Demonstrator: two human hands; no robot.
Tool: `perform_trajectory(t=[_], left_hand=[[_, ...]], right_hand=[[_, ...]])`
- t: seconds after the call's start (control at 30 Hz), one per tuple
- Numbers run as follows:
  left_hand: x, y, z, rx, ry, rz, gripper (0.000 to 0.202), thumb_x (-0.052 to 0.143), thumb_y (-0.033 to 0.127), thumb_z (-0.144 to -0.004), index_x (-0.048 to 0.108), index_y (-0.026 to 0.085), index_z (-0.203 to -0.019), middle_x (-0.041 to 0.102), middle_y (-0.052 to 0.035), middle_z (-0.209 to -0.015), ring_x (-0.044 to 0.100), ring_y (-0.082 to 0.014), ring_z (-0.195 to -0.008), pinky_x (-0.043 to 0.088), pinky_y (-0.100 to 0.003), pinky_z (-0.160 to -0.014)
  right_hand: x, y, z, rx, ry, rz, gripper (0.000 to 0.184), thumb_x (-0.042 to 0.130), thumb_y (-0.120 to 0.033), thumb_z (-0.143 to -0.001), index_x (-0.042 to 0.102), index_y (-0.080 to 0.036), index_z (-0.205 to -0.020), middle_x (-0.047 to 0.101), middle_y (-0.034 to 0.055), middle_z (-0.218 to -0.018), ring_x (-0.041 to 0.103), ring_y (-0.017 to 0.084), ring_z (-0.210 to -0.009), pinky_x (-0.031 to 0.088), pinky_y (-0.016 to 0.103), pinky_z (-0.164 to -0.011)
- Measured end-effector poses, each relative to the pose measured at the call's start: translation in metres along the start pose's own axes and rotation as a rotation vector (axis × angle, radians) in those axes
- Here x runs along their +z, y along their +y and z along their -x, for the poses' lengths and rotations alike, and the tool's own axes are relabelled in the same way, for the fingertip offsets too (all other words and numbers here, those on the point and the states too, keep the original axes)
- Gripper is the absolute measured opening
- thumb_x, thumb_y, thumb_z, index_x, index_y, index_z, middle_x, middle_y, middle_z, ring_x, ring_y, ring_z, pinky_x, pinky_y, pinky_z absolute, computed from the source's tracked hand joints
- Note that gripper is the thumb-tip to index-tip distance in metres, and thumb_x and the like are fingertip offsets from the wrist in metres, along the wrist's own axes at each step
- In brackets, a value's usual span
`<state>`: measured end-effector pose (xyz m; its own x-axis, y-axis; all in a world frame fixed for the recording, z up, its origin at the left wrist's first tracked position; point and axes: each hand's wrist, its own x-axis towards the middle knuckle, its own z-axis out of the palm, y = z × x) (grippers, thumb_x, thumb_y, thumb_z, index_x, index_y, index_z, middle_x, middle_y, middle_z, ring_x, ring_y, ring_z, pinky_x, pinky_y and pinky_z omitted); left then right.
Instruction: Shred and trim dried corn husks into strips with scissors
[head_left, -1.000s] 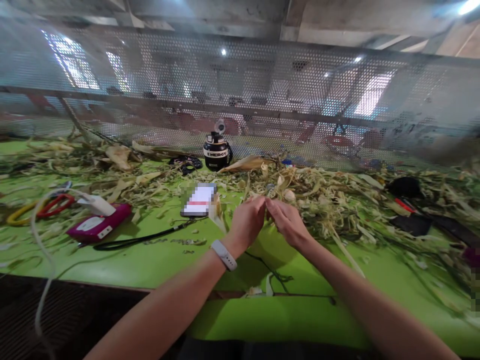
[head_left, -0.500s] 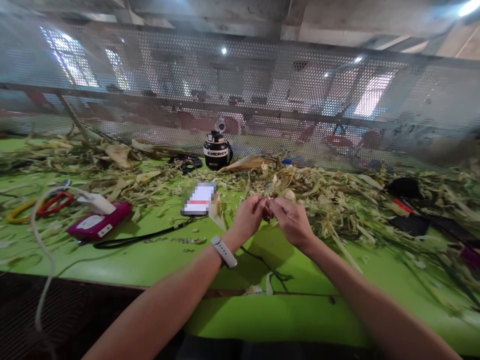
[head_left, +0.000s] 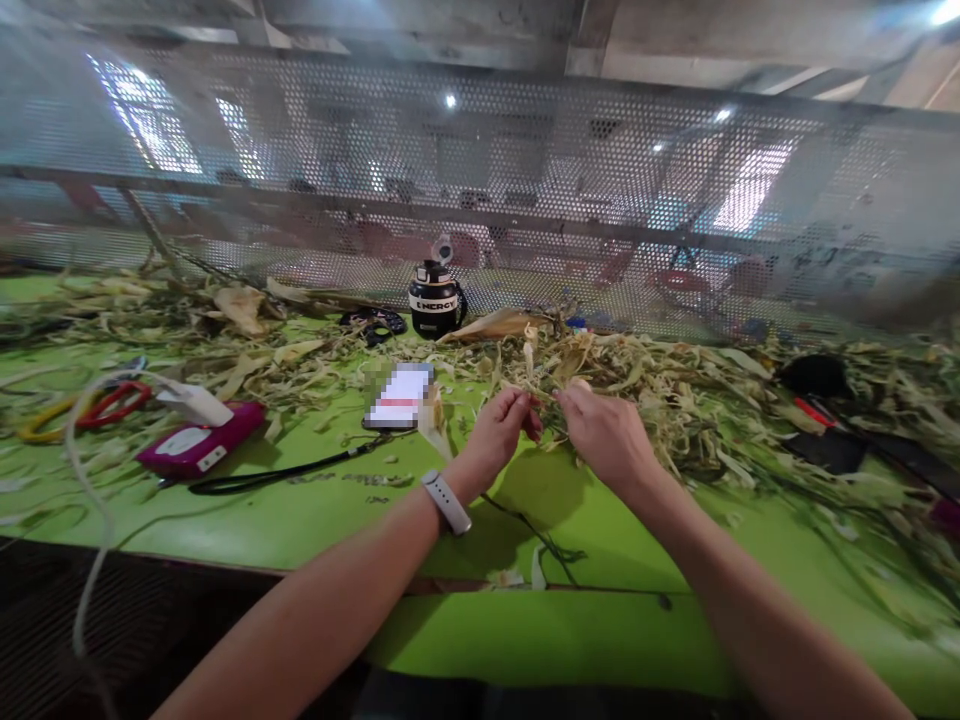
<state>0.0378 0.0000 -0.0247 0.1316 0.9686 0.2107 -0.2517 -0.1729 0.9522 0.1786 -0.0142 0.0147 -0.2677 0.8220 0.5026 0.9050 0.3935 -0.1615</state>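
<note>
My left hand (head_left: 504, 430), with a pale watch strap on its wrist, is closed in a pinch above the green table. Across a small gap my right hand (head_left: 606, 432) is closed too, thumb against fingers. What the fingertips hold is too thin to make out. Beneath my hands a dark green strand (head_left: 529, 525) runs from beside the left wrist toward the table's front edge. A heap of dried, husk-like strips (head_left: 667, 400) lies just beyond and to the right of my right hand. One pale husk piece (head_left: 433, 425) stands left of my left hand.
A phone (head_left: 401, 397) with a black strap lies to the left. Farther left are a magenta power strip (head_left: 201, 440) with a white plug and rings of red tape (head_left: 114, 404). A black bottle (head_left: 435, 303) stands before a perforated metal screen (head_left: 510, 190).
My right hand has moved a little to the right, widening the gap between my hands. My left hand stays nearly in place, still pinched.
</note>
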Motion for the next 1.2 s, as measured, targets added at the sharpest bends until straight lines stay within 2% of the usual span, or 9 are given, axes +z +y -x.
perform_trajectory(t=[0.1, 0.23, 0.37, 0.47, 0.57, 0.63, 0.77, 0.93, 1.2], left_hand=[[-0.001, -0.001, 0.000, -0.012, 0.018, -0.039, 0.013, 0.045, 0.025, -0.083, 0.050, 0.016, -0.074, 0.054, 0.0035, -0.057, 0.050, -0.0091, -0.051, 0.040, -0.023, -0.056], [0.000, -0.005, 0.002, -0.010, 0.005, -0.092, 0.019, 0.046, 0.026, -0.082, 0.048, 0.017, -0.065, 0.052, 0.0031, -0.054, 0.049, -0.0090, -0.051, 0.039, -0.022, -0.054], [0.002, -0.009, 0.003, -0.026, -0.030, -0.067, 0.022, 0.046, 0.027, -0.081, 0.046, 0.017, -0.062, 0.051, 0.0031, -0.053, 0.048, -0.0086, -0.049, 0.038, -0.022, -0.052], [0.001, -0.007, 0.003, -0.072, -0.060, -0.046, 0.010, 0.047, 0.026, -0.081, 0.048, 0.016, -0.080, 0.054, 0.0039, -0.054, 0.052, -0.0101, -0.049, 0.042, -0.024, -0.054], [-0.002, -0.001, 0.004, -0.020, -0.066, -0.163, 0.033, 0.051, 0.022, -0.079, 0.043, 0.016, -0.110, 0.060, 0.0037, -0.060, 0.057, -0.0118, -0.056, 0.042, -0.023, -0.057], [-0.003, 0.002, 0.005, 0.047, -0.120, -0.267, 0.040, 0.052, 0.019, -0.077, 0.044, 0.017, -0.117, 0.061, 0.0031, -0.063, 0.058, -0.0113, -0.059, 0.041, -0.022, -0.057], [-0.002, 0.006, 0.007, -0.002, -0.303, -0.270, 0.025, 0.050, 0.017, -0.077, 0.058, 0.017, -0.100, 0.063, 0.0016, -0.060, 0.058, -0.0110, -0.058, 0.040, -0.022, -0.057], [-0.002, 0.003, 0.007, -0.069, -0.293, -0.182, 0.020, 0.060, 0.032, -0.074, 0.061, 0.014, -0.084, 0.068, -0.0029, -0.064, 0.062, -0.0139, -0.064, 0.045, -0.025, -0.065], [-0.003, 0.006, 0.007, -0.012, -0.289, -0.355, 0.032, 0.060, 0.044, -0.073, 0.064, 0.014, -0.060, 0.057, 0.0004, -0.050, 0.048, -0.0093, -0.048, 0.035, -0.021, -0.049]], right_hand=[[0.001, -0.002, 0.000, -0.072, -0.087, -0.086, 0.028, 0.038, -0.027, -0.090, 0.051, -0.019, -0.066, 0.055, 0.0033, -0.058, 0.047, 0.014, -0.053, 0.023, 0.026, -0.053], [-0.001, -0.009, 0.000, -0.194, -0.081, -0.324, 0.028, 0.037, -0.025, -0.089, 0.046, -0.020, -0.063, 0.053, 0.0005, -0.060, 0.046, 0.012, -0.054, 0.029, 0.024, -0.055], [-0.002, -0.010, 0.001, -0.200, -0.100, -0.440, 0.029, 0.037, -0.026, -0.089, 0.046, -0.020, -0.062, 0.050, -0.0010, -0.058, 0.043, 0.011, -0.053, 0.030, 0.023, -0.055], [-0.001, -0.005, -0.002, -0.143, -0.080, -0.444, 0.028, 0.040, -0.028, -0.087, 0.042, -0.020, -0.060, 0.046, -0.0021, -0.056, 0.040, 0.010, -0.052, 0.029, 0.023, -0.053], [0.000, 0.005, -0.006, -0.064, -0.071, -0.452, 0.030, 0.041, -0.031, -0.086, 0.038, -0.020, -0.058, 0.039, -0.0035, -0.053, 0.036, 0.010, -0.051, 0.027, 0.023, -0.052], [-0.001, 0.010, -0.008, -0.014, -0.073, -0.488, 0.032, 0.040, -0.034, -0.086, 0.036, -0.020, -0.058, 0.038, -0.0040, -0.051, 0.036, 0.010, -0.050, 0.027, 0.023, -0.051], [-0.002, 0.016, -0.010, 0.069, -0.032, -0.536, 0.033, 0.041, -0.037, -0.086, 0.038, -0.020, -0.058, 0.038, -0.0042, -0.050, 0.036, 0.010, -0.049, 0.028, 0.023, -0.050], [-0.005, 0.017, -0.009, 0.082, 0.004, -0.504, 0.033, 0.042, -0.037, -0.085, 0.039, -0.020, -0.057, 0.039, -0.0043, -0.049, 0.036, 0.010, -0.049, 0.027, 0.023, -0.050], [-0.003, 0.014, -0.008, -0.006, -0.013, -0.459, 0.031, 0.042, -0.033, -0.084, 0.036, -0.020, -0.057, 0.038, -0.0042, -0.051, 0.035, 0.010, -0.051, 0.026, 0.022, -0.052]])
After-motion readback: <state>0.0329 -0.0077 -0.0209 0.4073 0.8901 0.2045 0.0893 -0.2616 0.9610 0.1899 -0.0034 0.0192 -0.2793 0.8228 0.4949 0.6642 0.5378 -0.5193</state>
